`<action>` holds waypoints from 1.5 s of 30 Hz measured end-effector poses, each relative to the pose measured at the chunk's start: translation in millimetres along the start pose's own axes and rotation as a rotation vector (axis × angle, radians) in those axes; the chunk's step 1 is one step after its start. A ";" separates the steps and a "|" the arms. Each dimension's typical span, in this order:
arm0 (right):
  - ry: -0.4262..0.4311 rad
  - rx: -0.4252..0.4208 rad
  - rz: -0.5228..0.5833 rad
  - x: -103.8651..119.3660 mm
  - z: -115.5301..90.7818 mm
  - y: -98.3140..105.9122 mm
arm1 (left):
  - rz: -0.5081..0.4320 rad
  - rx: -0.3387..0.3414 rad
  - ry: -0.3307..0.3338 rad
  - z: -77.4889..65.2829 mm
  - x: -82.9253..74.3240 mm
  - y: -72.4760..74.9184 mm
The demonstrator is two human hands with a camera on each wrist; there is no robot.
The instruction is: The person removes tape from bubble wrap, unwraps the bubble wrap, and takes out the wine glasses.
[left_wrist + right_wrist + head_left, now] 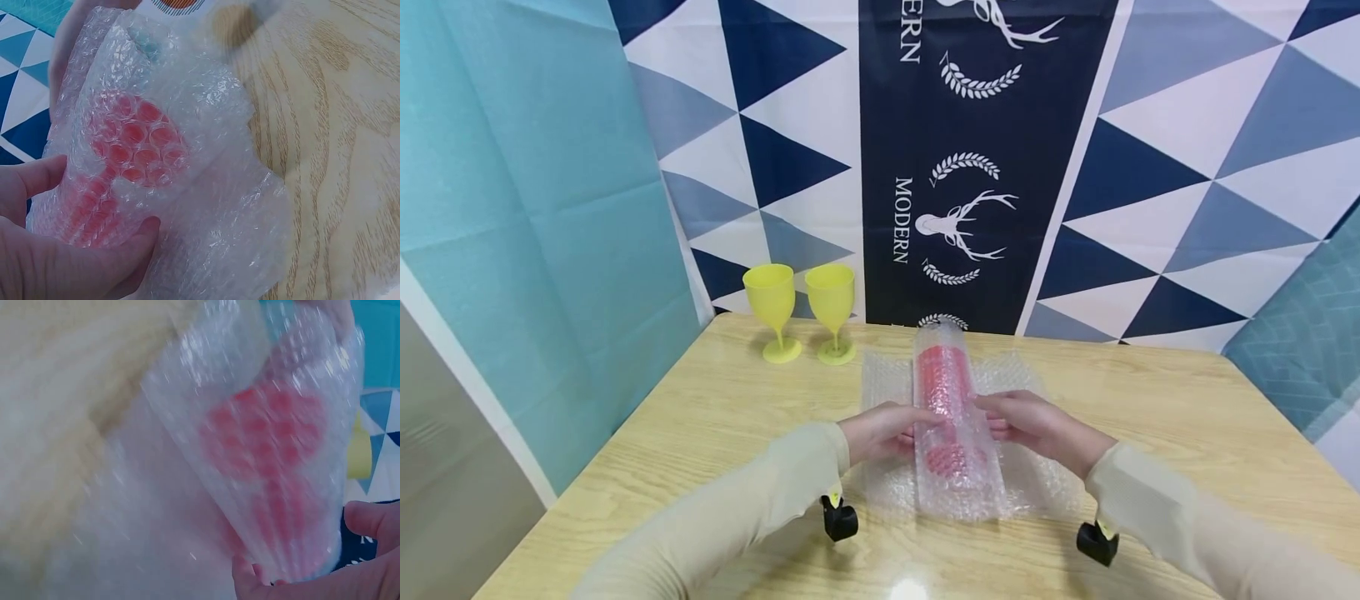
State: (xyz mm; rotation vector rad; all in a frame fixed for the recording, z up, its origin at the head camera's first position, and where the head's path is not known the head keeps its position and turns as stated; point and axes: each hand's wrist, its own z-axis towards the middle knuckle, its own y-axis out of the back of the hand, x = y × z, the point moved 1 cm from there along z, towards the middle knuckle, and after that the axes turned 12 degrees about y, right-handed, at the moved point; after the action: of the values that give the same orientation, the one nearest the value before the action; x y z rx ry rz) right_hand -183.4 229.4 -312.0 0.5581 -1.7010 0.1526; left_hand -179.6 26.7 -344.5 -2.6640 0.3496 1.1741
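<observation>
A red goblet (945,375) lies rolled inside bubble wrap (962,502), its bowl toward the far end and its foot nearer me. Through the clear bubbles, the foot shows as a round red patch in both wrist views. My left hand (883,431) holds the roll's left side, thumb on top and fingers low at the side. On the opposite side, my right hand (1037,427) grips the roll with its thumb near the top edge. Loose bubble wrap (883,383) spreads flat on the table under and beside the roll. The roll hides some fingertips.
Two yellow goblets (771,300) stand upright at the back left of the wooden table (715,433). A patterned cloth (797,158) hangs behind the table's back edge, and a turquoise curtain (542,208) hangs at the left.
</observation>
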 end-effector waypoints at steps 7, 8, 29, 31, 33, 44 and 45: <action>0.026 -0.058 -0.228 27.4 20.7 11.3 | 0.040 -0.001 -0.007 -0.8 -3.2 5.2; 0.040 -0.060 -0.248 31.1 24.8 12.0 | 0.041 -0.003 -0.006 -0.8 -3.6 5.9; 0.308 -0.194 -0.966 62.9 86.2 -8.5 | 0.140 -0.032 -0.025 0.2 7.4 -3.5; 0.323 -0.177 -0.983 61.9 88.4 -13.6 | 0.119 -0.031 -0.023 1.0 9.6 -4.9; 0.334 -0.158 -1.001 62.1 91.1 -19.1 | 0.093 -0.032 -0.023 2.8 11.3 -5.4; 0.249 -0.099 -1.181 74.1 102.7 -36.3 | 0.059 -0.036 -0.055 1.5 5.8 -4.0; 0.241 -0.102 -1.192 75.2 103.3 -36.8 | 0.064 -0.036 -0.056 1.4 5.3 -3.8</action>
State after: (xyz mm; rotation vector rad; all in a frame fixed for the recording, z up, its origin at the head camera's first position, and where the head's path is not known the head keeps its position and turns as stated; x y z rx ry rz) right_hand -267.0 135.0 -269.8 1.3124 -0.9196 -0.6883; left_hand -176.0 30.0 -349.0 -2.6631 0.4103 1.2828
